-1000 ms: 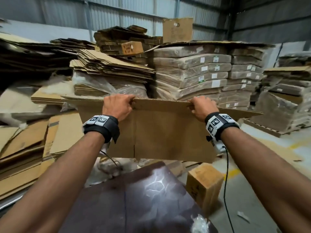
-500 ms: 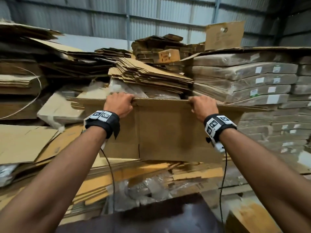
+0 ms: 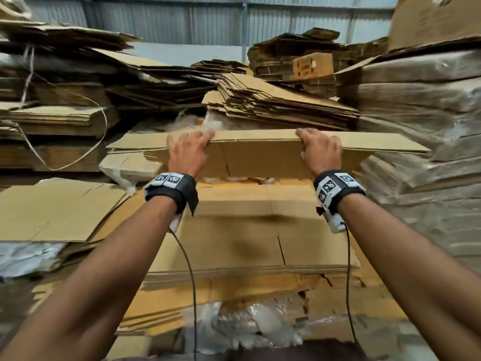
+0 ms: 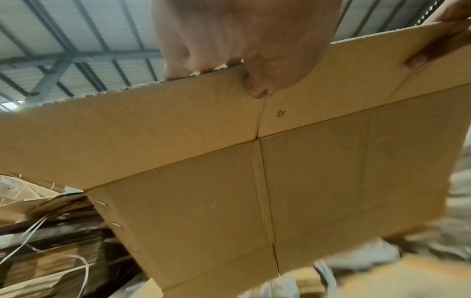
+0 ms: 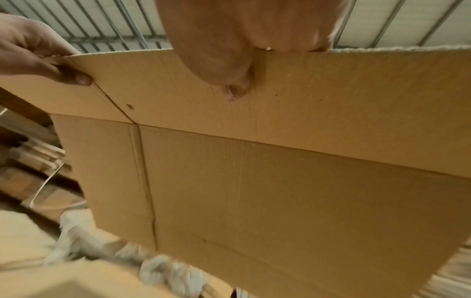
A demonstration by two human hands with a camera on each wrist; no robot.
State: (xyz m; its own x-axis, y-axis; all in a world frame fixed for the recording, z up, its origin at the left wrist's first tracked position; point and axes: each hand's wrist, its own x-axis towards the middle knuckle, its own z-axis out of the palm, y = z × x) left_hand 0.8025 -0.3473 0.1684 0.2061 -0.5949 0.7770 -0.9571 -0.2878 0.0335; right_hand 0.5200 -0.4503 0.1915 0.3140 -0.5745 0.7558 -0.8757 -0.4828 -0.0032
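Observation:
A flattened brown cardboard box [image 3: 260, 157] hangs from its top edge in front of me, its upper flap bent away. My left hand [image 3: 188, 149] grips that edge left of centre, fingers over the top and thumb on the near face. My right hand [image 3: 318, 148] grips it right of centre the same way. In the left wrist view the cardboard box [image 4: 229, 181] shows creases and staples, with the left hand [image 4: 242, 50] pinching the rim. The right wrist view shows the cardboard box [image 5: 280, 181] under the right hand [image 5: 242, 50].
A stack of flat cardboard [image 3: 247, 243] lies right below the held sheet. Plastic-wrapped bundles [image 3: 421, 126] rise on the right. Loose piles of flattened cartons [image 3: 273, 105] and strapped stacks [image 3: 52, 118] fill the back and left. Crumpled plastic film [image 3: 247, 327] lies low in front.
I have turned left with the sheet, and it now hangs over the flat cardboard stack. Its top flap has tipped away, toward level. Both hands keep their hold.

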